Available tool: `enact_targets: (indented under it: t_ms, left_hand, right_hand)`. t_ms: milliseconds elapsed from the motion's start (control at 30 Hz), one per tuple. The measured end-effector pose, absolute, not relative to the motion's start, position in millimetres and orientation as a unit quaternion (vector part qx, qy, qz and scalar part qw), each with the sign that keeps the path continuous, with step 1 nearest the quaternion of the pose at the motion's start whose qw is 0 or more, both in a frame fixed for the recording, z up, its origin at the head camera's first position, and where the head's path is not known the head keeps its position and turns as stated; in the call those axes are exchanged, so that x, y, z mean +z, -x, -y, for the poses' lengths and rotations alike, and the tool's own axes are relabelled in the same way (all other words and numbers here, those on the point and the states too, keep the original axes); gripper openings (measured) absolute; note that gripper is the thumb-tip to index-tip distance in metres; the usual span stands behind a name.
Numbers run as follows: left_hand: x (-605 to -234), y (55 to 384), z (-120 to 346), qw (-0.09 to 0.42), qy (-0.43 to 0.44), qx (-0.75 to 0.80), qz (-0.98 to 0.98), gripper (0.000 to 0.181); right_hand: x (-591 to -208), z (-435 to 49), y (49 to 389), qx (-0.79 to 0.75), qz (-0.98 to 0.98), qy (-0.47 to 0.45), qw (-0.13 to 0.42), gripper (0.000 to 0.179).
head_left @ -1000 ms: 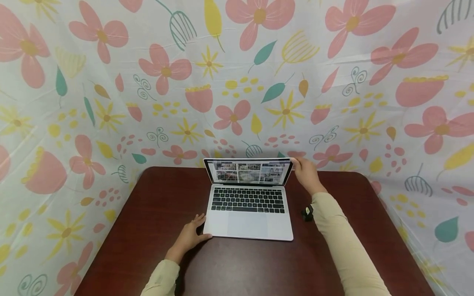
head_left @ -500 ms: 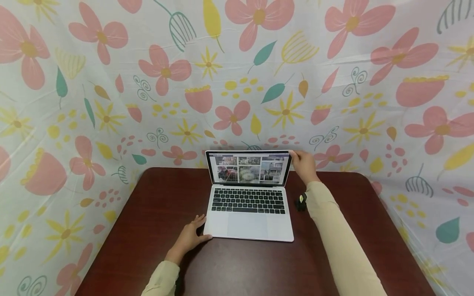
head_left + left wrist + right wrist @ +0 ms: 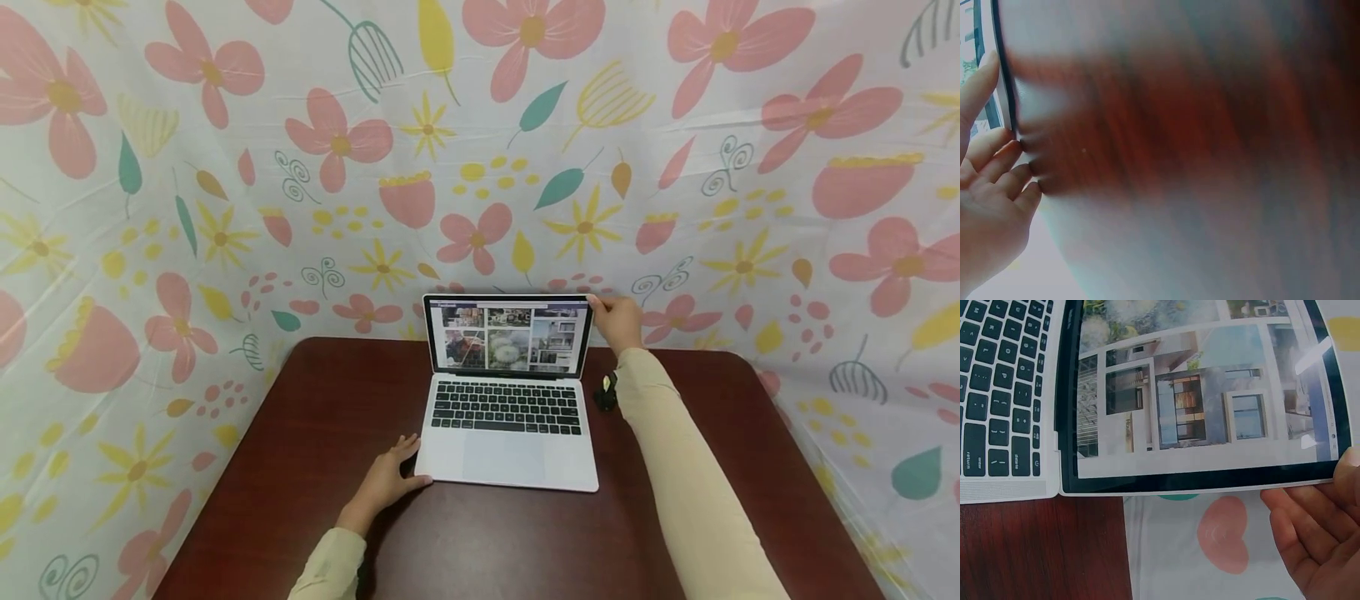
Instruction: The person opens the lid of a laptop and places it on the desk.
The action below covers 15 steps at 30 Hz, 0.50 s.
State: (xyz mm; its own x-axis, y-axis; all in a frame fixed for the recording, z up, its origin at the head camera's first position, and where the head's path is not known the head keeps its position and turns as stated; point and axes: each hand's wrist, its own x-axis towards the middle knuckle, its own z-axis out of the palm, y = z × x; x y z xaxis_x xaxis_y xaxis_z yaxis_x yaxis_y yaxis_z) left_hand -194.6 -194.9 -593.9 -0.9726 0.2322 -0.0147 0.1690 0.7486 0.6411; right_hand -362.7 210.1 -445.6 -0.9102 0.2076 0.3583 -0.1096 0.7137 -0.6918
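Note:
An opened laptop [image 3: 507, 458] sits on the dark red-brown table, its lit screen [image 3: 507, 337] tilted back and showing a page of photos. My right hand [image 3: 618, 321] pinches the screen's upper right corner. The right wrist view shows that hand's thumb [image 3: 1347, 472] on the front of the frame and its fingers [image 3: 1304, 519] at the side edge and behind. At the base's front left corner, my left hand [image 3: 386, 477] rests with thumb and fingers spread against the edge. In the left wrist view, the fingertips [image 3: 1032, 187] touch the table beside the laptop.
Floral fabric [image 3: 480, 183] hangs behind the table [image 3: 315, 400] and along both sides. A small black device [image 3: 605, 392] shows beside the right sleeve [image 3: 682, 467], right of the laptop.
The screen has swung further up and back, so its pictures show more fully. My right hand has moved up with its corner. My left hand has stayed at the base corner.

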Motion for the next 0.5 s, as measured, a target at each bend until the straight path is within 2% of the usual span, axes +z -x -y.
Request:
enact_targets:
  t_ms: [300, 500]
  left_hand:
    - [-594.3, 194.6, 194.2, 0.049, -0.105, 0.337, -0.934, 0.077]
    - [-594.0, 194.7, 195.1, 0.050, -0.102, 0.340, -0.934, 0.078]
  right_hand:
    - [-445.0, -204.9, 363.1, 0.388, 0.896, 0.076, 0.202, 0.043]
    - [-446.6, -204.6, 359.8, 0.382, 0.893, 0.043, 0.233, 0.043]
